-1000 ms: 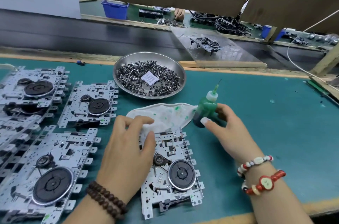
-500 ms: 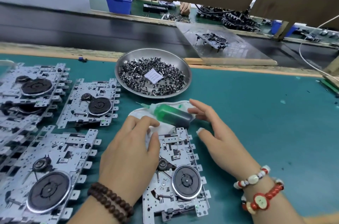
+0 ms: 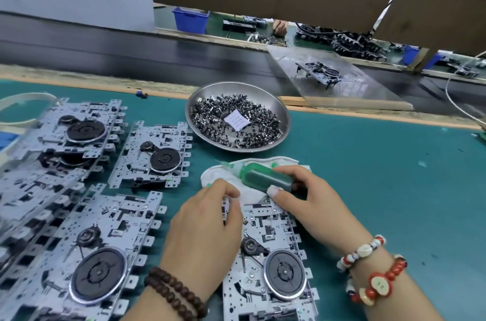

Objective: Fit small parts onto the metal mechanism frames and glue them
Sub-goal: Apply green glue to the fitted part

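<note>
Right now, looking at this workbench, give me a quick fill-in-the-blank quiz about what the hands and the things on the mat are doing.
1. The right hand grips a ____ glue bottle.
2. The bottle lies tipped over a white ____ with its nozzle pointing left.
3. The metal bowl holds small parts and a slip of ____.
4. The left hand rests on a metal ____.

Missing words: green; cloth; paper; frame

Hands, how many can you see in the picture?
3. The left hand touches a silver metal mechanism frame, the right hand grips a green plastic glue bottle, and another person's hand shows beyond the black conveyor belt. More may be hidden.
</note>
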The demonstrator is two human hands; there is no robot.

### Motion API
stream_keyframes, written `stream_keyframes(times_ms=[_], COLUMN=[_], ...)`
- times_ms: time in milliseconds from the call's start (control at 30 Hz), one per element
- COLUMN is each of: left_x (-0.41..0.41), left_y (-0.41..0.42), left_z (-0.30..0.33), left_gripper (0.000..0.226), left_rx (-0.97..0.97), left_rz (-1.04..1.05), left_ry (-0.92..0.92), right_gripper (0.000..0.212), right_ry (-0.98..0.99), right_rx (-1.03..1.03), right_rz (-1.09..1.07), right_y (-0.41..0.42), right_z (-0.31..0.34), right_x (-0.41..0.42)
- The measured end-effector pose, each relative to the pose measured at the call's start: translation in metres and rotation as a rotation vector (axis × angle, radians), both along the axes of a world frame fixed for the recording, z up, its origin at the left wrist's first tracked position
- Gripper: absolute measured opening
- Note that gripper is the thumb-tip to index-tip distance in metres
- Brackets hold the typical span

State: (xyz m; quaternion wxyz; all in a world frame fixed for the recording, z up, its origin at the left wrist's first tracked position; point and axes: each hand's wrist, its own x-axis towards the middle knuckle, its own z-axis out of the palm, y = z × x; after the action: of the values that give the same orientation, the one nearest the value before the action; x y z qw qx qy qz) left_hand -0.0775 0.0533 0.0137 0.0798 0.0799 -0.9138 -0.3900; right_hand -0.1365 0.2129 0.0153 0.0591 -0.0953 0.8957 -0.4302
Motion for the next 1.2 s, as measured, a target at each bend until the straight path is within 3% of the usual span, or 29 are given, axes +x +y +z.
stream_keyframes(times_ms=[133, 433, 567, 633, 767, 933, 1067, 1200], left_x=[-0.003, -0.007, -0.010, -0.012, -0.015, -0.016, -0.016, -0.015], left_y=[-0.004, -0.005, -0.004, -0.004, -0.004, -0.003, -0.005, -0.006], left_z=[0.000, -0.005, -0.006, -0.008, -0.008, -0.009, -0.010, -0.011], left_gripper=[0.009, 0.019, 0.021, 0.021, 0.019, 0.022, 0.025, 0.025], left_rx=[0.075, 0.268, 0.383, 0.452, 0.539, 0.593, 0.608, 0.592], left_rz=[0.013, -0.016, -0.002, 0.005, 0.020, 0.034, 0.029, 0.007], left_ry=[-0.009, 0.008, -0.008, -0.029, -0.057, -0.115, -0.134, -0.114], right_gripper=[0.019, 0.033, 0.028, 0.041, 0.015, 0.023, 0.015, 0.014], right_ry=[-0.008, -0.202, -0.260, -0.268, -0.258, -0.054, 0.123, 0.166], right_rx=[-0.219, -1.089, -1.339, -1.445, -1.454, -1.155, -1.082, -1.086], right_rz=[-0.046, -0.275, -0.326, -0.334, -0.385, -0.439, -0.443, -0.431], right_y=[0.004, 0.027, 0.032, 0.032, 0.030, 0.025, 0.026, 0.027], right_z=[-0.001, 0.010, 0.010, 0.009, 0.011, 0.009, 0.007, 0.006], right_x=[0.003, 0.024, 0.030, 0.029, 0.027, 0.031, 0.035, 0.036])
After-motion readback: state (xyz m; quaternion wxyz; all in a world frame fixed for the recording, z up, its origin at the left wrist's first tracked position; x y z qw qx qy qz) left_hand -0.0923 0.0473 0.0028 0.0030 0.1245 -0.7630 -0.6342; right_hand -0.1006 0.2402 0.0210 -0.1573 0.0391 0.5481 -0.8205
